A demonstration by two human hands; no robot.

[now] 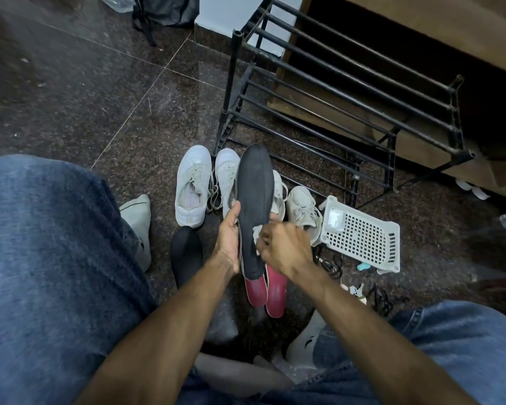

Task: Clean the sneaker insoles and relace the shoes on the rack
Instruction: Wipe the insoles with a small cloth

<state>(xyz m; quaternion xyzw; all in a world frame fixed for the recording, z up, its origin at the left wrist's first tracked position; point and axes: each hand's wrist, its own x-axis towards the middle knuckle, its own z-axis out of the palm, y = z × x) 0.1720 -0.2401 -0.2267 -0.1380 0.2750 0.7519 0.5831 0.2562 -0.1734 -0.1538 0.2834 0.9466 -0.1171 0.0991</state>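
Note:
My left hand (228, 239) grips a long black insole (253, 197) by its left edge and holds it upright over the floor. My right hand (284, 247) is closed on a small white cloth (259, 230) pressed against the insole's lower half. Two red insoles (268, 290) lie on the floor just under my hands, and another black insole (186, 258) lies to the left. Several white sneakers (192, 185) stand in a row on the floor behind the held insole, their laces loose. The black metal shoe rack (342, 92) stands behind them with bare rails.
A white perforated plastic basket (360, 238) lies tipped on the floor at the right, with dark cords (330, 264) and small items beside it. My jeans-clad knees (56, 244) and white-socked feet (138, 223) frame the scene. A wooden cabinet (450, 39) rises behind the rack.

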